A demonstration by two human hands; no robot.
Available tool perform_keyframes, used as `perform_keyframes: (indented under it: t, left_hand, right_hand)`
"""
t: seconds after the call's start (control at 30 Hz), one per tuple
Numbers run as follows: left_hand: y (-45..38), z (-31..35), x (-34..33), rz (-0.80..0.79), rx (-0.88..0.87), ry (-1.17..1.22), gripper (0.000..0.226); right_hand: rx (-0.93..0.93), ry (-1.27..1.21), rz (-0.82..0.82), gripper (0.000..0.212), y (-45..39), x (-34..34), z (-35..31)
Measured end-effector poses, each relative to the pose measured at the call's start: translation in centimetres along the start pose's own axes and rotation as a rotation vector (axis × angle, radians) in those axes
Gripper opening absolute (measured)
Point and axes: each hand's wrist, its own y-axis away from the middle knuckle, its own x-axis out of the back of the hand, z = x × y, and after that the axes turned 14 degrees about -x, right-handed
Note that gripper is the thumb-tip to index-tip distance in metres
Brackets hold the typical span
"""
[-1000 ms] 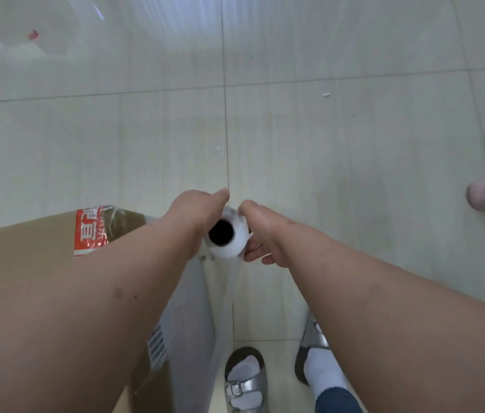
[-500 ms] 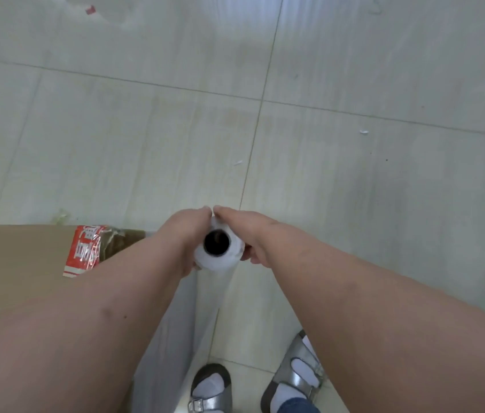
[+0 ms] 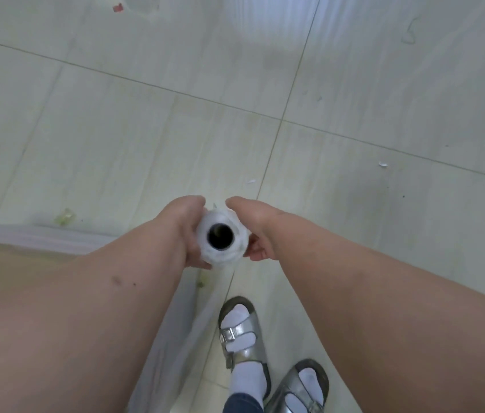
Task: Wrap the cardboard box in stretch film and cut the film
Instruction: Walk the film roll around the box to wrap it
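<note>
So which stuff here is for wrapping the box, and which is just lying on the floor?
For the job:
- stretch film roll, gripped by the left hand and right hand
- cardboard box, with film running down its side

Just lying about:
- white scraps on the floor tiles
- red scrap
- greenish bit

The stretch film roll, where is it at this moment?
In the head view, the stretch film roll stands upright at centre, gripped between the left hand and right hand, beside the cardboard box and above the tiled floor.
</note>
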Motion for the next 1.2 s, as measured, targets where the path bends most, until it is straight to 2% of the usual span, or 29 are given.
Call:
perform_keyframes:
  t: [0.07,0.2,0.3,0.43,0.53,0.6,0.67,0.77,0.87,0.93,1.0,1.07,1.2]
  left_hand:
    - [-0.4,0.5,-0.1,-0.009,0.033,0.010,0.021]
    - [-1.5,0.8,0.1,-0.126,0.109,-0.036,0.038]
    - [-1.7,2.0,0.8,-0.116,0.095,-0.088,0.038]
    - [-1.3,5.6,2.3,-0.118,0.081,-0.137,0.033]
    - [-2.1,7.8,3.7,-0.072,-0.112,-0.329,0.029]
    - [-3.4,8.5,4.8,0.014,-0.282,-0.433,0.034]
    - [-4.8,8.6,5.9,0.106,-0.348,-0.372,0.036]
    - [-5.9,8.3,6.8,0.159,-0.184,-0.091,0.042]
    - [-6.2,8.6,7.2,0.106,0.033,0.126,0.052]
    - [-6.4,9.3,7.3,0.045,0.073,0.245,0.051]
    - [-6.0,9.9,6.8,0.027,0.039,0.245,0.036]
    - [-5.9,10.3,6.3,0.077,-0.019,0.156,0.022]
    - [-5.5,11.5,6.1,0.157,-0.118,0.085,0.022]
  right_hand:
    - [-0.009,0.053,0.027,0.053,-0.1,0.2,-0.9]
    - [-0.040,0.128,0.006,0.045,-0.1,0.4,-2.1]
    - [-0.058,0.132,0.006,0.040,-0.1,0.1,-3.4]
    - [-0.072,0.191,-0.009,0.053,0.5,-0.9,-6.6]
    - [-0.052,0.212,-0.008,0.048,0.8,-1.5,-8.9]
    - [-0.020,0.177,0.016,0.039,0.9,-1.9,-10.4]
    - [-0.006,0.115,0.032,0.035,0.8,-2.4,-11.8]
    - [-0.004,0.127,0.038,0.036,0.7,-3.1,-13.5]
    - [-0.017,0.174,0.006,0.055,0.5,-3.7,-14.8]
    - [-0.016,0.223,-0.003,0.070,0.4,-4.0,-15.7]
    - [0.003,0.302,0.034,0.072,0.3,-4.0,-16.2]
    - [0.019,0.332,0.064,0.069,0.2,-4.2,-16.7]
    - [0.011,0.388,0.079,0.066,0.3,-4.6,-18.4]
